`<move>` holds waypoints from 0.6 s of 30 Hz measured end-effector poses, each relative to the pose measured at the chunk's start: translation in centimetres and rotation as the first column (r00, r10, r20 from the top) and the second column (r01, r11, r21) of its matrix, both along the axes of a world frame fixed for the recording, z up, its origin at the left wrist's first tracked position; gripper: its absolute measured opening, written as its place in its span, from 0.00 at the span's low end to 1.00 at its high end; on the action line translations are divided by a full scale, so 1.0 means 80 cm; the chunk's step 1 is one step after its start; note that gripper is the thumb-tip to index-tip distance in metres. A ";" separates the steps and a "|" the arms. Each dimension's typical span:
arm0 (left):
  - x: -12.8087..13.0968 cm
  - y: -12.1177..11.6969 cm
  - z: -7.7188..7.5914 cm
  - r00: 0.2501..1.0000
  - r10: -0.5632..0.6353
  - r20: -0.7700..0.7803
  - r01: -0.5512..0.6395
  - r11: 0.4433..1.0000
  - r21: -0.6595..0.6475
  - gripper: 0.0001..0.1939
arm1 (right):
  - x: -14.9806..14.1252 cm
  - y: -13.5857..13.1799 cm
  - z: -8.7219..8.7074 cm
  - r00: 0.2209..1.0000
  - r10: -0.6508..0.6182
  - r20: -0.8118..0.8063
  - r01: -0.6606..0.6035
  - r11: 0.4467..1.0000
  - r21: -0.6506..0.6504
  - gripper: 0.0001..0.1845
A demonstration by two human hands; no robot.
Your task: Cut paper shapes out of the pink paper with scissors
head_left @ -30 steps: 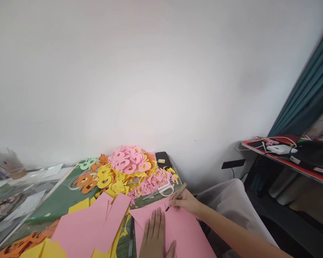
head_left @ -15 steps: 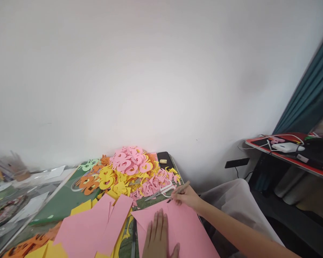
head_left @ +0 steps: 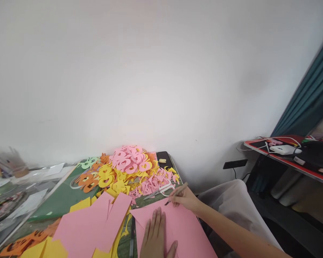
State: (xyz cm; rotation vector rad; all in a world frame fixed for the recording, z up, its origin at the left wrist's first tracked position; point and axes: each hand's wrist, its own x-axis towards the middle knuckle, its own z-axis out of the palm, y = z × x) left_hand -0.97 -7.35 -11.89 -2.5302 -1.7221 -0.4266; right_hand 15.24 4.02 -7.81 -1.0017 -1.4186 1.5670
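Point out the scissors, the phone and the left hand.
Scissors [head_left: 152,195]: head view, on the metal blades.
Phone [head_left: 162,155]: head view, on the dark face's far part.
Left hand [head_left: 154,236]: head view, on the back.

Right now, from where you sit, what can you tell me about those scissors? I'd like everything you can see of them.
The scissors have two white looped handles, smooth like plastic, and slim grey blades that look like metal. They lie on their side, blades pointing left, beside the pink scraps and just beyond the large pink sheet. The right hand is close to the loops but does not hold them; whether it brushes them, I can't tell.
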 end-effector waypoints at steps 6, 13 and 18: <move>0.004 -0.005 0.019 0.997 0.026 0.078 -0.026 1.000 -0.007 0.28 | 0.007 0.002 0.007 0.994 -0.108 -0.018 0.108 0.994 0.004 0.16; 0.008 -0.002 0.041 0.995 0.055 0.083 -0.047 0.995 -0.092 0.37 | 0.037 -0.033 0.004 0.998 0.010 0.057 -0.007 0.998 -0.056 0.16; 0.008 -0.004 0.040 0.995 0.060 0.081 -0.052 0.993 -0.105 0.38 | 0.038 -0.064 -0.004 0.978 0.208 0.019 -0.205 0.975 -0.091 0.13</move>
